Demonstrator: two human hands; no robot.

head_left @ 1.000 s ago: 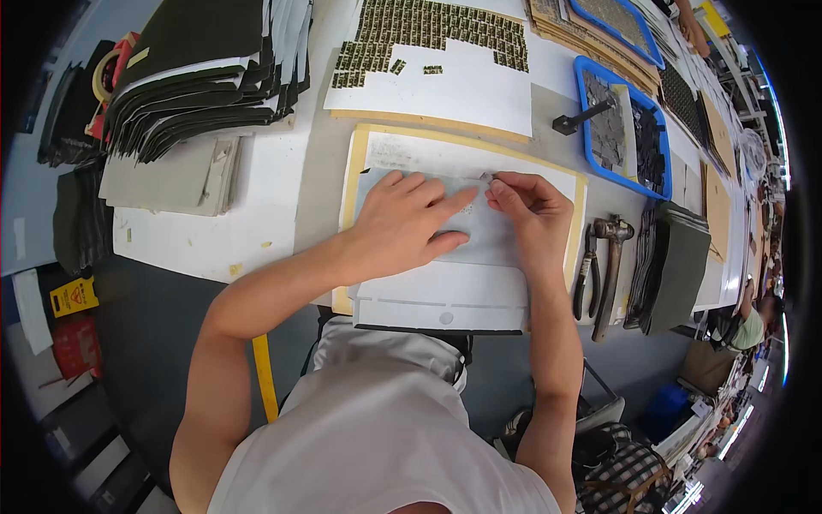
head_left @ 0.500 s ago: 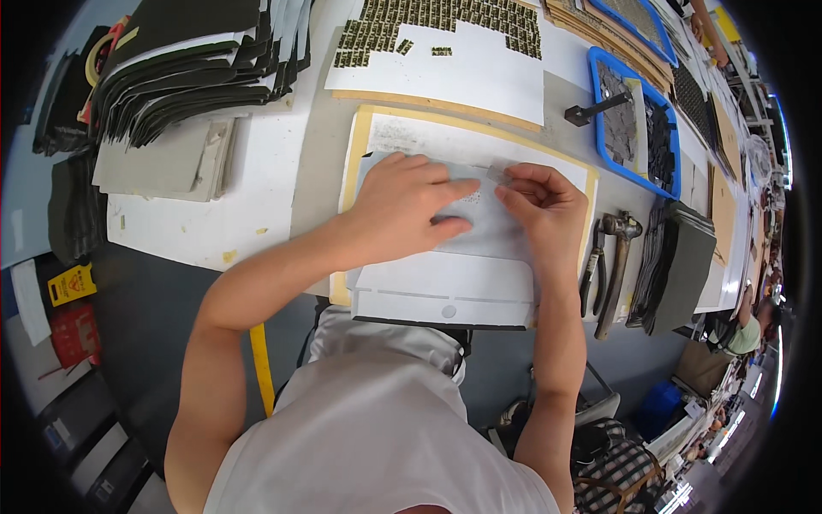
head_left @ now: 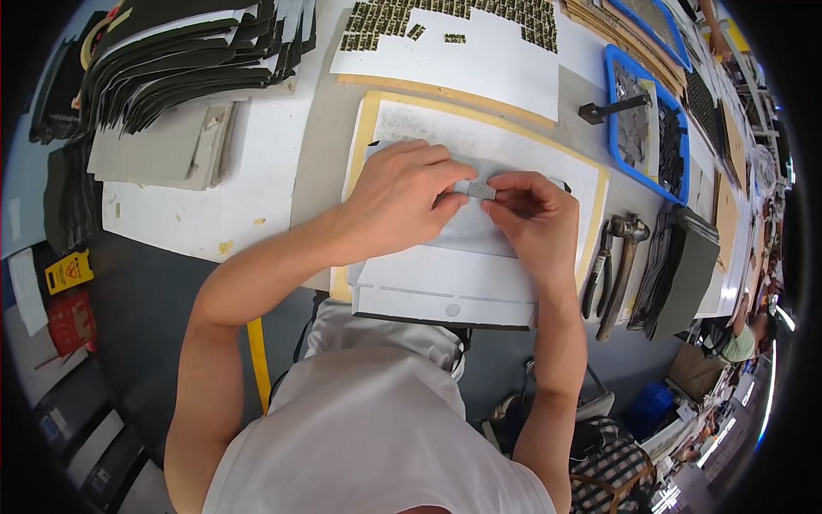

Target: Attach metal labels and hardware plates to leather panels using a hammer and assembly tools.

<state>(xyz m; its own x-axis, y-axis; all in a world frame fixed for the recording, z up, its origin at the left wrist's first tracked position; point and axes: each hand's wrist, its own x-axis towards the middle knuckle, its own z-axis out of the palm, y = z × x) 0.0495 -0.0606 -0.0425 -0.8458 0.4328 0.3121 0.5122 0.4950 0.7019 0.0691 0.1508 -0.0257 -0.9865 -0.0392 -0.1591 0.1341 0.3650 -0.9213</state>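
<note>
A small, flat grey piece with a speckled face (head_left: 482,189) is held between my two hands. My left hand (head_left: 407,190) pinches its left end between thumb and index finger. The thumb and fingers of my right hand (head_left: 537,210) are closed on the other end. Beneath both hands lies a grey sheet (head_left: 462,236), partly covered by them. A white panel with a round mark (head_left: 411,291) is at the near side. Both rest on a white board edged with yellow tape (head_left: 364,128).
At the far side, a white sheet (head_left: 402,64) carries rows of small dark-gold pieces. Right are a blue tray of dark pieces (head_left: 610,111), a black block-headed tool (head_left: 612,108), pliers (head_left: 602,270), a hammer (head_left: 625,265) and dark sheets (head_left: 681,274). Stacked black sheets (head_left: 180,77) stand left.
My left hand has moved right and closed on the small grey piece. My right hand has come slightly lower and left, so the piece is now between both hands.
</note>
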